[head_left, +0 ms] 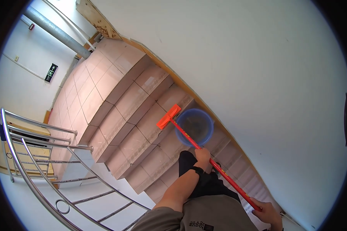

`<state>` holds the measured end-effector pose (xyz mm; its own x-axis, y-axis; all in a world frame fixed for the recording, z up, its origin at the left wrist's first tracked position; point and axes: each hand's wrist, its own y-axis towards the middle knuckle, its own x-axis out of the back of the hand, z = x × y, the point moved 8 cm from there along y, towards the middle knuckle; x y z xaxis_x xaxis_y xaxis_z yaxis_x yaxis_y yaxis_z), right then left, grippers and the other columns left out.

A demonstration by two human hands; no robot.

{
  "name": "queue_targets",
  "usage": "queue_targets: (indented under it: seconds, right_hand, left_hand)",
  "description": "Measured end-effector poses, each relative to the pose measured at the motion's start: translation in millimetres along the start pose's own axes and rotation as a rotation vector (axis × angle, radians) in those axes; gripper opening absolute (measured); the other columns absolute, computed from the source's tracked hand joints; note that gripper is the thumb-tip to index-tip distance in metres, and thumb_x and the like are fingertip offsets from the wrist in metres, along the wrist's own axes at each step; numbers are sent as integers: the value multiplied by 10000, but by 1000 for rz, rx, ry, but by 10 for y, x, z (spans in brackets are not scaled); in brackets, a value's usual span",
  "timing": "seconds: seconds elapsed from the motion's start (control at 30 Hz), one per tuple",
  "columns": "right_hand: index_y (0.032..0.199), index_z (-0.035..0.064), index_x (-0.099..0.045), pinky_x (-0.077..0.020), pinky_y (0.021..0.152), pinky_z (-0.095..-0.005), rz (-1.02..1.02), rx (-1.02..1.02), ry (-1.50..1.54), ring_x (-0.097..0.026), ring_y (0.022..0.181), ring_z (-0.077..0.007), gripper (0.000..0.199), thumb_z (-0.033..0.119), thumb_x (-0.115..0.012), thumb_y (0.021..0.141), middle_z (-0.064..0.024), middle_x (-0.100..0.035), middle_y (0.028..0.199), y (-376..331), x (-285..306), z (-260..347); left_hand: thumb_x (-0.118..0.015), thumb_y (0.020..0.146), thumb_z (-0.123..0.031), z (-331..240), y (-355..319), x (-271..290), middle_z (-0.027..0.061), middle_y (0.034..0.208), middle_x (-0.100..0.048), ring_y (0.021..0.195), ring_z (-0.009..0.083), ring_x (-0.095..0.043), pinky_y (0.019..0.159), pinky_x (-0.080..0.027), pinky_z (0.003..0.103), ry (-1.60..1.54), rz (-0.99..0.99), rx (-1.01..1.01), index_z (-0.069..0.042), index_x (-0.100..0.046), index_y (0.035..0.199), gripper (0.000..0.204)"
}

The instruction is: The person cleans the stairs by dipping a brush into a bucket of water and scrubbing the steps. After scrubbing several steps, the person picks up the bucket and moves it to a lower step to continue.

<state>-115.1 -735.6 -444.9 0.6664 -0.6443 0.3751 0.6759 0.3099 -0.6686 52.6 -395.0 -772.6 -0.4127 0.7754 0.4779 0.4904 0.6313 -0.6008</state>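
Observation:
A long-handled floor brush [230,180] with a red pole slants across the stairs. Its orange head [169,117] rests at a step edge, left of the bucket; the underside is hidden. My left hand [202,157], with a dark band on the wrist, is closed round the pole partway down. Near the pole's upper end, my right hand [266,212] is wrapped round it as well. A round, translucent blue bucket [211,133] stands on a step against the wall, and the pole crosses in front of its left side. Inside it looks greyish; the contents cannot be made out clearly.
Pink tiled steps [121,134] with worn edges rise to a landing [90,82] at the upper left. A metal railing [31,171] curves along the left side. The white wall [258,69] bounds the right side, and a grey pipe [59,32] stands beyond the landing.

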Motion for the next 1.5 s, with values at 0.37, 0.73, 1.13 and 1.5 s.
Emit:
queue_targets:
  seconds: [0.37, 0.73, 1.13, 1.5]
  right_hand:
    - [1581, 79, -340, -370, 434, -241, 290, -274, 751, -441, 465, -79, 710, -40, -552, 914, 17, -482, 673, 378, -400, 262]
    - [1606, 164, -301, -413, 496, -199, 330, -87, 597, -457, 510, -45, 691, 14, -523, 969, 35, -509, 745, 1133, -646, 1034]
    - [1529, 49, -432, -467, 503, -237, 250, -133, 667, -575, 566, -107, 647, -6, -592, 905, -66, -639, 832, -44, -74, 103]
    - [695, 63, -636, -492, 920, -499, -1054, 766, 756, -678, 710, -251, 300, 277, -694, 898, -124, -684, 872, -206, 477, 538]
  left_hand:
    - [-580, 884, -141, -158, 590, 262, 307, 973, -677, 928, 436, -692, 776, -533, 465, -93, 115, 47, 91, -553, 1068, 297]
    - [-555, 851, -96, -785, 1524, 920, 305, 975, -677, 931, 411, -709, 760, -558, 443, -27, 230, -12, 131, -516, 1133, 365]
    - [-569, 847, -79, -419, 269, 343, 331, 1200, -593, 1101, 486, -627, 980, -493, 475, 20, 10, -58, 77, -364, 1294, 516]
    - [-493, 860, 20, -430, 457, 165, 165, 673, -613, 529, 239, -587, 452, -448, 364, -216, 47, 37, 67, -570, 781, 119]
